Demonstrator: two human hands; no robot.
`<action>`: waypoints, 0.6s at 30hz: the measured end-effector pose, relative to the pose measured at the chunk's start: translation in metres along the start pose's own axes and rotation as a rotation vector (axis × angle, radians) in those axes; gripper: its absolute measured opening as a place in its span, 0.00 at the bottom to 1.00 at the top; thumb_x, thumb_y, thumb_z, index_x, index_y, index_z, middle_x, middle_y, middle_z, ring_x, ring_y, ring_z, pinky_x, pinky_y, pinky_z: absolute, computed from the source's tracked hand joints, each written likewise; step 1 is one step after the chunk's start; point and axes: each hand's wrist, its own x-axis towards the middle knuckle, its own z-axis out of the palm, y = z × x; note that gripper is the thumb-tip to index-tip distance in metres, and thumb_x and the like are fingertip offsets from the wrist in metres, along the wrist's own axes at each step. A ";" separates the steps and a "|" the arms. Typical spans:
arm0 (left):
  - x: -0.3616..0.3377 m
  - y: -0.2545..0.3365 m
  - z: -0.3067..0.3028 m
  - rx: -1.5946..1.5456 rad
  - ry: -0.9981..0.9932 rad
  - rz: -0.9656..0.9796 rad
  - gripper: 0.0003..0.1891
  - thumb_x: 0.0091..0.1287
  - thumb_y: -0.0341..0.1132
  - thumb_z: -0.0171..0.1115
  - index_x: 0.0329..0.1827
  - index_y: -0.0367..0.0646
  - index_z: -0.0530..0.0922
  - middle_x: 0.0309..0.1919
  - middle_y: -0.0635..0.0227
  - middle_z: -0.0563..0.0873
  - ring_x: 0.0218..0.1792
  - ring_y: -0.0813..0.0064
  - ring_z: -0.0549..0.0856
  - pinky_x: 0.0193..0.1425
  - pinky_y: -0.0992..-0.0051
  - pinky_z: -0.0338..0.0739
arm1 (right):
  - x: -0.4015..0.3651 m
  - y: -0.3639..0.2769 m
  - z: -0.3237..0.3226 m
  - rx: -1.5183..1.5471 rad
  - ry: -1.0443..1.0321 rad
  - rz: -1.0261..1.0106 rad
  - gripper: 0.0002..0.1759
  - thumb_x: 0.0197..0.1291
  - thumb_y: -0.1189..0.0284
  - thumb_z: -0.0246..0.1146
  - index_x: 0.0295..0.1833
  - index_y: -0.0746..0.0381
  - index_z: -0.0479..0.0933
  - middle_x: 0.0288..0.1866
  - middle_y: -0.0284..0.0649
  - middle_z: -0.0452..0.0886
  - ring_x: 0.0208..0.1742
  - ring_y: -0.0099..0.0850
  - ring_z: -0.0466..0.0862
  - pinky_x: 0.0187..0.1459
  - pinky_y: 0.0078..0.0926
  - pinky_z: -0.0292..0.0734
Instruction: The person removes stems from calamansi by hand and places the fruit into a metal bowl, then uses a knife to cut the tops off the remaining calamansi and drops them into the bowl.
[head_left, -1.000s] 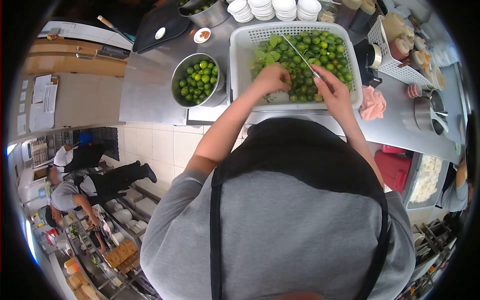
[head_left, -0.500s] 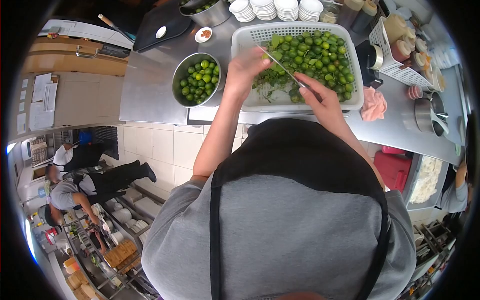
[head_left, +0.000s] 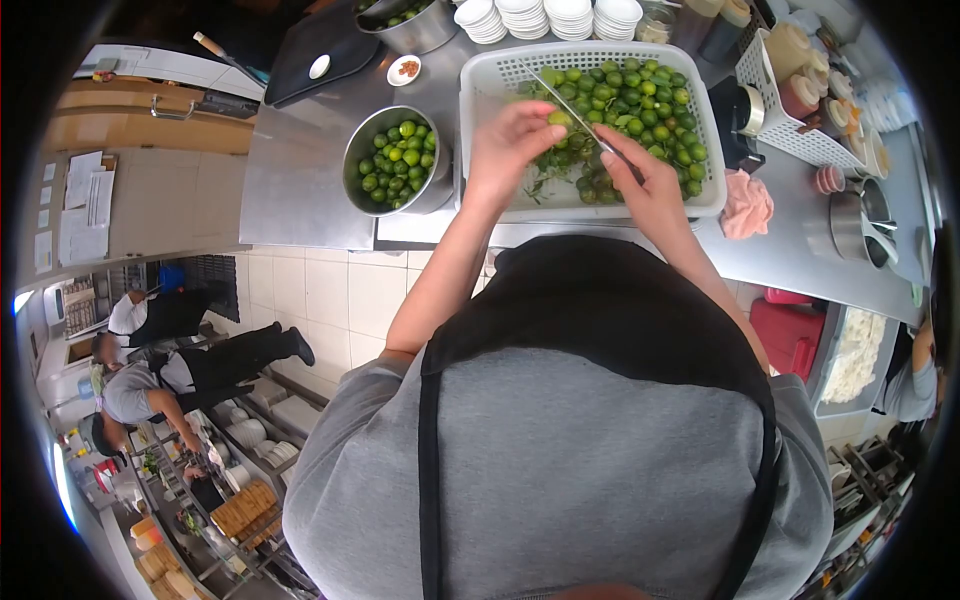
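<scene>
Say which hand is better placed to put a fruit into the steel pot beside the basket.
Probably the left hand: it has a green fruit at its fingertips and is nearer the steel pot. The right hand is farther off and holds a knife.

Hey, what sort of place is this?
Probably a restaurant or other commercial kitchen: there's a long steel counter, a large white basket full of green citrus fruit, and stacks of small white dishes.
</scene>
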 end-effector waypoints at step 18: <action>0.008 0.001 -0.009 -0.194 0.074 -0.011 0.08 0.59 0.24 0.63 0.41 0.36 0.78 0.37 0.64 0.84 0.39 0.75 0.83 0.50 0.77 0.76 | 0.004 0.001 0.010 0.009 0.011 -0.151 0.18 0.63 0.68 0.57 0.57 0.61 0.74 0.48 0.43 0.82 0.42 0.28 0.82 0.46 0.22 0.73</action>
